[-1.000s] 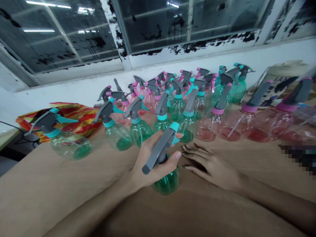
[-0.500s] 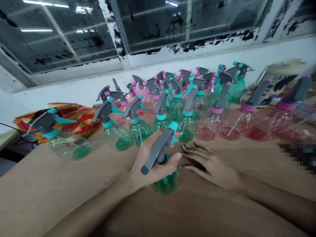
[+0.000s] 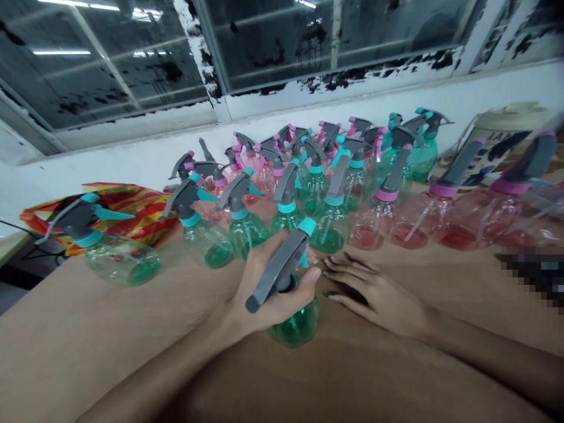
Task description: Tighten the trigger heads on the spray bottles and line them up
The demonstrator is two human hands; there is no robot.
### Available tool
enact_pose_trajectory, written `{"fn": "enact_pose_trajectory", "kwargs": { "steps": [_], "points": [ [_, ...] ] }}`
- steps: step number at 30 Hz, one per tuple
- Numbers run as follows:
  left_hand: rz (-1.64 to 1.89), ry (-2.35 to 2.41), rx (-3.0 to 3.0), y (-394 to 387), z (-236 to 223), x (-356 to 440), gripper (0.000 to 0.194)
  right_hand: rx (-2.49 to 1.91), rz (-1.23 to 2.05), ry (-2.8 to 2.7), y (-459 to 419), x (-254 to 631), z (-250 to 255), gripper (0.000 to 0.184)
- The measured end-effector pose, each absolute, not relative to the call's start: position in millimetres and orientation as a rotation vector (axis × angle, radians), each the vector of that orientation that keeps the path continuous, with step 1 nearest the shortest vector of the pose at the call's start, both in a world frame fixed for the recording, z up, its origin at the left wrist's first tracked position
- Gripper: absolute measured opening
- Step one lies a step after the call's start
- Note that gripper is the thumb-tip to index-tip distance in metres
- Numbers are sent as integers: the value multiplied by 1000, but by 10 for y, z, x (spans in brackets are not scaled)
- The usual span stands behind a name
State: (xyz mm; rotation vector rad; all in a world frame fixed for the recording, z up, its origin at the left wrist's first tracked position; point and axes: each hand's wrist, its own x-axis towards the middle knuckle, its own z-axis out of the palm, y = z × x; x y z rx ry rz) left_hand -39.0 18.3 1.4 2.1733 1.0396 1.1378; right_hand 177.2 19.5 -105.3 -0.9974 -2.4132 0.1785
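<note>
1. Far left, a lone green bottle (image 3: 121,261) sits beside the bright bag (image 3: 145,202)
2. And here's the left hand (image 3: 247,288), wrapped round the sprayer neck of the held bottle (image 3: 297,326), front and centre, seemingly keeping it steady
3. Just right, the right hand (image 3: 372,288) grips nothing, fingers loosely spread on the table (image 3: 132,335), perhaps for support
4. Pink bottles (image 3: 370,226) line up, likely for tidiness

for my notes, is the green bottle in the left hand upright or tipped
Looks upright: the green bottle has its rounded base down and grey spray head above.
</note>
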Motion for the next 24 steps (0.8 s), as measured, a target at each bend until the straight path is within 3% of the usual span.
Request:
{"fn": "enact_pose_trajectory", "kwargs": {
  "steps": [4, 11, 24],
  "points": [
    [1131, 1071, 2228, 177, 41, -389, 8, -996, 188, -2414, 193, 1773, -1051, 38],
    [1049, 1038, 2250, 169, 26, -430, 35, -990, 184, -2383, 191, 1765, -1050, 39],
    [1031, 1034, 2216, 168, 21, -430, 40, -1006, 181, -2434, 197, 1776, -1050, 40]
  ]
}}
